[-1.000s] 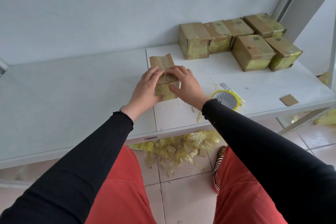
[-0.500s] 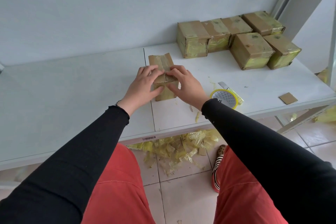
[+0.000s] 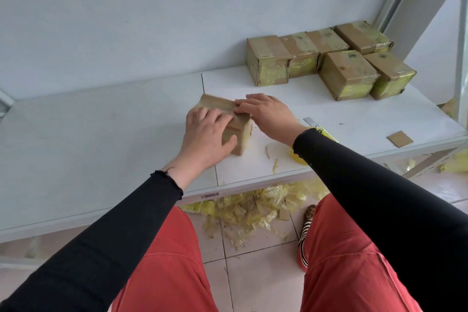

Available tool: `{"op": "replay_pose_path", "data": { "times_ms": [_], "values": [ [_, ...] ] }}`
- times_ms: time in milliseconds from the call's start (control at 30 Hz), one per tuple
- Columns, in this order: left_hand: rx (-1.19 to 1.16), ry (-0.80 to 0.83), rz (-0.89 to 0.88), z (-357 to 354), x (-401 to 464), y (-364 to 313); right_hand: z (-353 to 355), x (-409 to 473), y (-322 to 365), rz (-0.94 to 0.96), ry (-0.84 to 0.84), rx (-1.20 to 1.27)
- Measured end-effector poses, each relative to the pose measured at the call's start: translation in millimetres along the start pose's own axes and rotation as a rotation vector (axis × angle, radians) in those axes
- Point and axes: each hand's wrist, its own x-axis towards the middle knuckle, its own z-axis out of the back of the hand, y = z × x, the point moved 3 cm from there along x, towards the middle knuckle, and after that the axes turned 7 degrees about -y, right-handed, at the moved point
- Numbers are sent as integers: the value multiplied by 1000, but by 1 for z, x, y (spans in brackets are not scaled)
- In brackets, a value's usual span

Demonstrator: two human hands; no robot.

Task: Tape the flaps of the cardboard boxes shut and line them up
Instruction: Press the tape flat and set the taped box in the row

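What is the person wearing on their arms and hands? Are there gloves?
No gloves: the left hand and the right hand are bare. Both arms are covered by long black sleeves that fit closely and reach down to the wrists. The left cuff has a slightly wavy, frilled edge. A thin dark band shows at the left wrist, too small to identify.

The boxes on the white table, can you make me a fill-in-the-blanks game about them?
1. Both hands touch the same ___ box.
2. The finished boxes at the back number ___.
3. The left hand holds the box from the near side, and the right hand lies on its ___.
4. The loose cardboard scrap lies near the table's ___ end.

Missing words: cardboard; six; top; right
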Motion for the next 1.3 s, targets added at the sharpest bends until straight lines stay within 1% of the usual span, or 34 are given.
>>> {"op": "replay_pose_path", "data": {
  "times_ms": [67,100,133,200,233,300,367,400,433,533,600,633,667,700,767,933,1000,1033,1100,1167,1200,1233,1300],
  "values": [
    [-123,-83,-77,9,-6,-8,6,3,4,-32,-14,84],
    [-219,-86,-93,11,-6,-7,8,6,10,-66,-25,134],
    [-310,-67,-74,12,-4,-4,8,7,17,-98,-31,168],
    [-429,-13,56,8,1,10,5,6,31,-136,-22,223],
    [-452,23,123,5,2,15,1,3,36,-149,1,270],
    [-455,98,168,-5,-1,20,-6,-5,38,-190,83,378],
    [-483,83,191,-15,-8,20,-9,-9,37,-234,136,468],
    [-558,46,254,-18,-13,21,-10,-10,38,-277,145,534],
    [-681,15,353,-20,-18,21,-11,-12,37,-346,140,635],
    [-1208,-9,750,-29,-35,20,-14,-20,33,-603,89,1046],
    [-1523,-12,972,-35,-44,15,-21,-24,28,-746,56,1258],
    [-1617,-10,1048,-38,-48,11,-26,-26,26,-820,54,1353],
    [-1662,-6,1105,-40,-50,8,-31,-28,23,-881,65,1434],
    [-1679,5,1143,-42,-50,6,-35,-30,21,-910,86,1489],
    [-1687,34,1198,-43,-50,4,-44,-31,20,-927,130,1513],
    [-1696,-12,1245,-44,-48,4,-53,-33,22,-1016,143,1465],
    [-1668,7,1233,-42,-47,4,-48,-32,26,-1010,130,1447],
    [-1657,25,1210,-40,-47,4,-44,-33,27,-978,126,1440],
    [-1645,68,1096,-35,-46,10,-31,-38,33,-889,94,1426],
    [-1554,140,894,-31,-42,23,-17,-50,41,-805,9,1380],
    [-1476,182,790,-29,-40,32,-10,-59,45,-752,-60,1282],
    [-1397,219,706,-26,-37,39,-4,-68,51,-687,-129,1126],
    [-1284,254,614,-23,-31,51,1,-86,66,-560,-222,810]
  ]
}}
